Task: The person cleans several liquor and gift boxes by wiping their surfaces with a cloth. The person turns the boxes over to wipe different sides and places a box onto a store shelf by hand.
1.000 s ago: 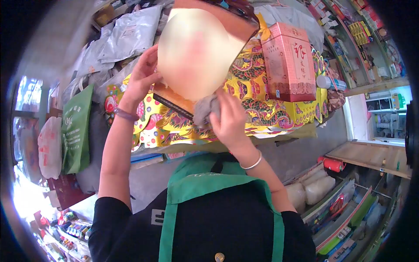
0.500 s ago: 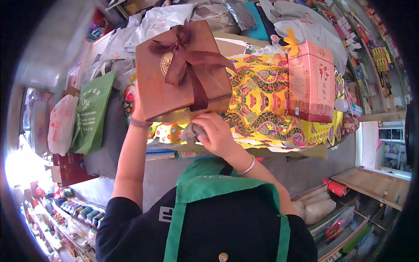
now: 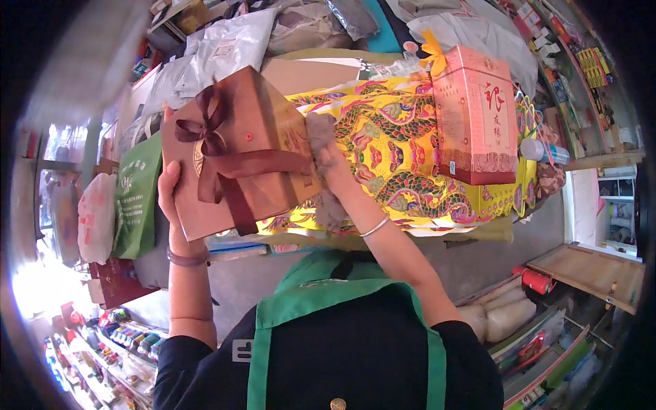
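Note:
A brown gift box (image 3: 266, 195) with a dark brown ribbon bow (image 3: 213, 126) is tilted over the table. My left hand (image 3: 171, 195) grips its left side, thumb on the lid's face and the other fingers mostly behind. At the box's right side, my right hand (image 3: 333, 167) is closed on a grey cloth (image 3: 321, 130), which lies against that side. Part of the cloth hangs below the hand. Beneath and beside the box spreads a yellow dragon-patterned sheet (image 3: 400, 154).
A pink box (image 3: 476, 116) stands on the sheet at right, with an orange bow (image 3: 432, 53) by it and a white bottle (image 3: 544, 151) beyond. Green (image 3: 139, 198) and white (image 3: 96, 215) bags are at left. Plastic-wrapped goods (image 3: 229, 51) lie behind; shelves (image 3: 102, 355) line the sides.
The gift box has moved left and down and turned, exposing its right side. My right hand with the cloth has gone from the box's lower edge up to that side.

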The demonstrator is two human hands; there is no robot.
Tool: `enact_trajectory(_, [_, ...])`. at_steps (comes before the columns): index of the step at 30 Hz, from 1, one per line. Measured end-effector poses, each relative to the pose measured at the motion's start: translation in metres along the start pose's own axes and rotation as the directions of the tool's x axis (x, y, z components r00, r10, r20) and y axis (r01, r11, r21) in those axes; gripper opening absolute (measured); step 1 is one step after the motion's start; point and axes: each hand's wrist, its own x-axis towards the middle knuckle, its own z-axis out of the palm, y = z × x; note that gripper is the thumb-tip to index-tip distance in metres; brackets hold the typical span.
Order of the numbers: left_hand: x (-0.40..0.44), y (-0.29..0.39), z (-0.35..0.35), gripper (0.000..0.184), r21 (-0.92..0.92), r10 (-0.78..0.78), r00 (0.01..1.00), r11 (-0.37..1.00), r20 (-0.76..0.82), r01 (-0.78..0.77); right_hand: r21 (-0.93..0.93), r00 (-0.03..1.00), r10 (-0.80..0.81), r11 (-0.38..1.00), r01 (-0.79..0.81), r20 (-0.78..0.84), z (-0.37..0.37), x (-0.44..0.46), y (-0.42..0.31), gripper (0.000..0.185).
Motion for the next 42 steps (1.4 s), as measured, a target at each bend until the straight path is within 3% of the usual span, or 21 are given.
enact_trajectory(2, [0.002, -0.003, 0.013, 0.057, -0.022, 0.057, 0.998, 0.998, 0.005, -0.057, 0.325, 0.996, -0.050, 0.943, 0.071, -0.073, 0.015, 0.019, -0.039, 0.055])
enact_trajectory(3, [0.006, -0.004, 0.018, 0.056, -0.037, 0.094, 0.995, 0.995, 0.010, -0.094, 0.339, 0.985, -0.157, 0.925, 0.170, -0.066, 0.019, 0.028, -0.071, 0.055])
enact_trajectory(5, [0.005, -0.003, 0.009, 0.051, -0.144, 0.075, 0.983, 0.988, 0.168, -0.051, 0.259, 0.929, -0.369, 0.894, 0.365, -0.036, 0.023, 0.037, -0.121, 0.056])
enact_trajectory(7, [-0.001, -0.001, 0.006, 0.046, -0.061, 0.100, 0.995, 0.993, -0.020, -0.101, -0.009, 0.853, -0.521, 0.853, 0.521, -0.034, 0.022, 0.033, -0.150, 0.055])
enact_trajectory(9, [-0.005, -0.002, 0.004, 0.046, 0.052, 0.159, 0.974, 0.987, -0.163, -0.152, -0.043, 0.915, -0.398, 0.917, 0.396, -0.064, 0.021, 0.021, -0.115, 0.053])
enact_trajectory(11, [-0.006, -0.005, 0.016, 0.053, 0.134, 0.169, 0.969, 0.980, -0.182, -0.146, -0.078, 0.977, -0.189, 0.980, 0.181, -0.100, 0.014, 0.005, -0.052, 0.050])
enact_trajectory(13, [-0.005, -0.008, 0.025, 0.060, 0.175, 0.152, 0.969, 0.977, -0.194, -0.119, 0.118, 0.989, 0.093, 0.990, -0.080, -0.113, 0.011, -0.002, -0.002, 0.048])
enact_trajectory(14, [-0.005, -0.007, 0.025, 0.061, 0.180, 0.153, 0.967, 0.977, -0.204, -0.117, 0.318, 0.974, 0.217, 0.929, -0.188, -0.059, 0.011, 0.004, 0.007, 0.047])
enact_trajectory(16, [-0.002, -0.004, 0.026, 0.065, 0.146, 0.123, 0.976, 0.984, -0.178, -0.097, 0.026, 0.989, -0.129, 0.991, 0.132, -0.071, 0.015, 0.005, -0.040, 0.046])
enact_trajectory(18, [0.000, -0.004, 0.029, 0.068, 0.082, 0.091, 0.993, 0.993, -0.071, -0.085, -0.014, 0.941, -0.333, 0.943, 0.333, -0.059, 0.018, 0.018, -0.116, 0.046])
enact_trajectory(19, [0.002, -0.005, 0.035, 0.071, 0.074, 0.082, 0.995, 0.994, -0.054, -0.078, 0.091, 0.931, -0.356, 0.927, 0.363, -0.080, 0.020, 0.025, -0.153, 0.048])
enact_trajectory(21, [0.003, -0.006, 0.041, 0.074, 0.078, 0.075, 0.995, 0.994, -0.065, -0.070, 0.088, 0.898, -0.440, 0.895, 0.437, 0.014, 0.018, 0.047, -0.195, 0.045])
enact_trajectory(24, [0.003, -0.002, 0.036, 0.076, 0.098, 0.106, 0.990, 0.990, -0.090, -0.097, -0.343, 0.762, -0.599, 0.682, 0.646, 0.246, 0.015, 0.054, -0.221, 0.040])
enact_trajectory(28, [0.004, -0.001, 0.037, 0.077, 0.064, 0.094, 0.989, 0.994, -0.117, -0.087, -0.375, 0.742, -0.575, 0.641, 0.670, 0.344, 0.010, -0.019, -0.232, 0.037])
enact_trajectory(31, [0.005, 0.000, 0.030, 0.075, 0.113, 0.094, 0.991, 0.990, -0.095, -0.083, -0.508, 0.744, -0.517, 0.544, 0.668, 0.425, 0.011, -0.044, -0.233, 0.038])
enact_trajectory(38, [0.003, 0.003, 0.024, 0.072, 0.202, 0.130, 0.985, 0.974, -0.113, -0.105, -0.652, 0.781, -0.437, 0.438, 0.619, 0.447, 0.017, 0.048, -0.258, 0.038])
enact_trajectory(42, [0.005, 0.002, 0.018, 0.072, 0.175, 0.156, 0.985, 0.975, -0.079, -0.141, -0.617, 0.726, -0.375, 0.383, 0.687, 0.576, 0.019, 0.001, -0.267, 0.040])
